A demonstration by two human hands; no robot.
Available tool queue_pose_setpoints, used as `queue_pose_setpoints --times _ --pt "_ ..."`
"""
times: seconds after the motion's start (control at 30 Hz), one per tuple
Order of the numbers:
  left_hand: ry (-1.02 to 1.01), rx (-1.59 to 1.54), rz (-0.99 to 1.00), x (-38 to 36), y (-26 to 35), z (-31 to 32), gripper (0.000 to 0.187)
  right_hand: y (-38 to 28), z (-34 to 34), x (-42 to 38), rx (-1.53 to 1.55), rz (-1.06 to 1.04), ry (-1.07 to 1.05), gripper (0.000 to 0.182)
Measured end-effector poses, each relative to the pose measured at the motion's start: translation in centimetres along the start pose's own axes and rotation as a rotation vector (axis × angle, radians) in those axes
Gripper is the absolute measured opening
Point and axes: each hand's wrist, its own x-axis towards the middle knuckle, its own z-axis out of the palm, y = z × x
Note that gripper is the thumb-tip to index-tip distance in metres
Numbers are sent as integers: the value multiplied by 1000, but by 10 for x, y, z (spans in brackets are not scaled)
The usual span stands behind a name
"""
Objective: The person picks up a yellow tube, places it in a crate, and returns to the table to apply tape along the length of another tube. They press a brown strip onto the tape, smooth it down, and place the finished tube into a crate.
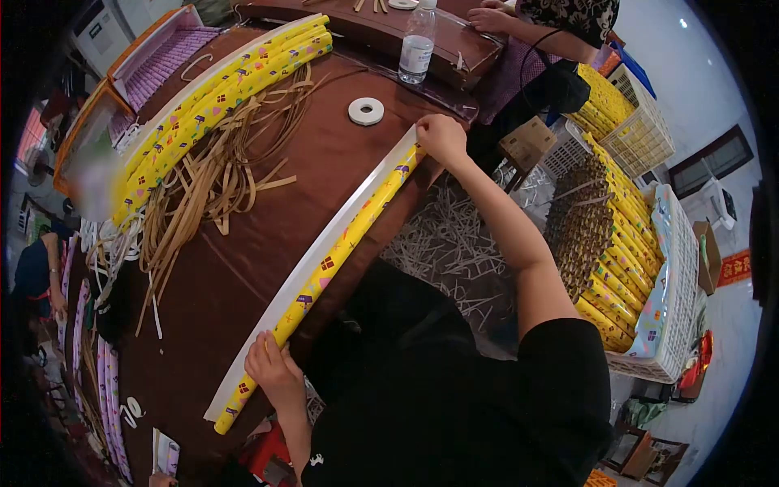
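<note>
A long roll of yellow patterned wrapping paper (pixel 327 265) lies slantwise along the table's near edge, with a white strip of the sheet showing along its far side. My left hand (pixel 278 375) grips the roll near its lower end, fingers bent over the paper. At the upper end my right hand (pixel 443 140) is closed, pinching the paper at the tip of the roll. A roll of white tape (pixel 366 111) lies flat on the table beyond the paper. Several finished-looking yellow rolls (pixel 219 101) lie in a bundle at the upper left.
Tan paper strips (pixel 203 187) lie tangled beside the bundle on the brown table (pixel 268 231). A plastic bottle (pixel 416 47) stands at the back. Crates of yellow rolls (pixel 682 300) stand right, and strip scraps (pixel 446 252) litter the floor. Another person's hand (pixel 489 18) is across the table.
</note>
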Motion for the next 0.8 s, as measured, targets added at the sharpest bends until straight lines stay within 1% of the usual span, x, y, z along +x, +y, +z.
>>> queue_pose_setpoints --times 0.1,0.17,0.2,0.27,0.3,0.33,0.37,0.4,0.43,0.47,0.5,0.53,0.57,0.6,0.63,0.67,0.7,0.73,0.77,0.8 --pt "-16 -5 -13 2 3 -3 41 1 4 -3 -73 -54 -45 21" --pt "-11 7 -7 3 3 -2 41 1 7 -2 -185 -184 -75 18" --pt "-10 20 1 2 3 -2 40 2 7 1 -180 -189 -75 18" --pt "-1 13 -2 2 3 -1 40 -6 -4 7 -558 -465 -128 15" --pt "5 3 -2 2 2 -1 40 -8 -1 14 -601 -474 -99 12" --pt "12 -1 13 2 3 -3 40 -5 5 23 -572 -499 -39 12" --pt "18 -1 22 3 3 -4 41 -4 9 33 -590 -518 -41 11" --pt "25 12 21 3 3 -3 42 -4 6 40 -556 -524 -110 13" --pt "29 0 17 3 3 -3 42 -2 11 49 -479 -398 -190 17" --pt "37 -12 8 4 4 -4 42 7 19 55 -461 -428 -92 16" --pt "38 -4 -5 5 5 -5 40 17 28 66 -391 -353 -159 17" --pt "37 2 -10 6 7 -7 39 45 44 80 -463 -489 -176 16" --pt "40 13 -17 7 8 -8 38 22 21 64 -379 -425 -90 16" --pt "49 6 -38 8 9 -9 37 21 19 64 -458 -419 -91 20" --pt "59 -17 -44 7 10 -9 37 21 19 61 -419 -496 54 19" --pt "76 -34 -51 8 8 -8 37 -1 4 45 -351 -594 144 19" --pt "97 -40 -54 7 7 -6 37 -33 -12 22 -177 -681 96 21" --pt "114 -50 -51 6 7 -5 38 -52 -23 -2 29 -849 38 23" --pt "111 -38 -66 6 7 -6 38 -72 -30 -30 107 -979 -96 22" --pt "105 -31 -75 6 8 -7 38 -83 -33 -55 81 -1218 -96 26"
